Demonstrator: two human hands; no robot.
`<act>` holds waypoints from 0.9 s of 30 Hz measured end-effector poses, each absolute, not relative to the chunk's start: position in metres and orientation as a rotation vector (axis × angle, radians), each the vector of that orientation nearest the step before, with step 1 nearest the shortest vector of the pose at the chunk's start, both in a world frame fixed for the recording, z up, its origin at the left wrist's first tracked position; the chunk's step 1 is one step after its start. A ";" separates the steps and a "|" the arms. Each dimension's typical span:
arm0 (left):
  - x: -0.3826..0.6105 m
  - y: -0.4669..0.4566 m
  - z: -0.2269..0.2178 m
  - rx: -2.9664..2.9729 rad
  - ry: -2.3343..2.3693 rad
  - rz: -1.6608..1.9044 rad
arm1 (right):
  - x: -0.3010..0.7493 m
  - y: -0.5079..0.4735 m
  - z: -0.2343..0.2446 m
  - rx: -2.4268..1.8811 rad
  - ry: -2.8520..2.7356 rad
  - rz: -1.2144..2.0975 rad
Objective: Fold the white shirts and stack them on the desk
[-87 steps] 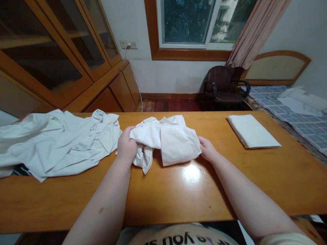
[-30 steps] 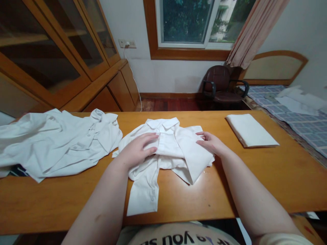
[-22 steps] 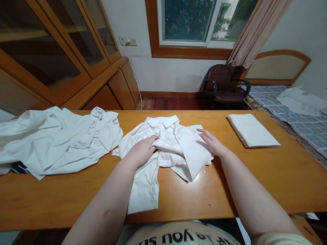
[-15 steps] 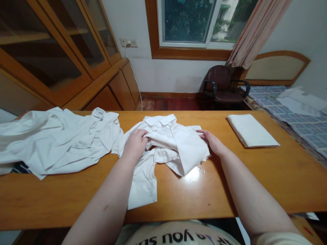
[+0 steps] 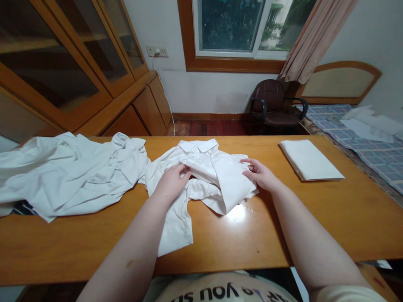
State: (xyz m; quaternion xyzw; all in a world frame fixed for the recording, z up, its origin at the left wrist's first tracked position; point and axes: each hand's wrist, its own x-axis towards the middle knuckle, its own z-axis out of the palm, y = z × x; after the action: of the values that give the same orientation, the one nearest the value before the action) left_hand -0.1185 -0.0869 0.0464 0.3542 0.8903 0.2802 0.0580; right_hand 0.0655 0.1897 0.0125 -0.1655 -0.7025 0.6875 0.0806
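A small white collared shirt (image 5: 217, 176) lies crumpled in the middle of the wooden table (image 5: 283, 235), collar at the far side. My left hand (image 5: 171, 182) is closed on a fold of its fabric near the chest. My right hand (image 5: 261, 174) rests on the shirt's right edge with fingers slightly curled and apart. One sleeve or panel hangs toward me near the table's front edge.
A pile of white shirts (image 5: 69, 172) covers the table's left part. A folded white cloth (image 5: 310, 165) lies at the right. Behind the table are a wooden cabinet (image 5: 63, 71), a brown armchair (image 5: 273, 105) and a bed (image 5: 371, 142) on the right.
The bundled shirt has been spread out with its collar up. My left hand went from lying flat on it to pinching a fold, pulling the fabric slightly away from me.
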 end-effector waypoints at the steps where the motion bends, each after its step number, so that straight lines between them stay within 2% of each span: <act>1: -0.119 -0.086 0.045 1.097 2.698 0.848 | 0.065 0.190 0.013 -0.525 -2.043 2.034; 10: -0.116 -0.085 0.039 1.167 2.598 0.814 | 0.059 0.199 0.007 -0.929 -1.618 1.883; 12: -0.116 -0.084 0.038 1.248 2.593 0.770 | 0.059 0.200 0.006 -0.975 -1.700 1.640; 14: -0.116 -0.083 0.036 1.280 2.618 0.705 | 0.062 0.196 0.011 -0.964 -1.849 1.241; 17: -0.117 -0.083 0.032 1.283 2.642 0.615 | 0.073 0.178 0.026 -0.785 -2.114 0.772; 23: -0.122 -0.082 0.029 1.307 2.579 0.664 | 0.080 0.114 0.041 0.074 -2.807 0.724; 27: -0.127 -0.083 0.029 1.333 2.533 0.738 | 0.067 0.096 0.033 -0.034 -2.986 0.425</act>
State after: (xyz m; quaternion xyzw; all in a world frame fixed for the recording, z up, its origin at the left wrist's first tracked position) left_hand -0.1271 -0.0826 0.0285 0.4490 0.8532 0.2487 0.0928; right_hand 0.0672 0.0959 0.0329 -0.0114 -0.9880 0.1407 0.0625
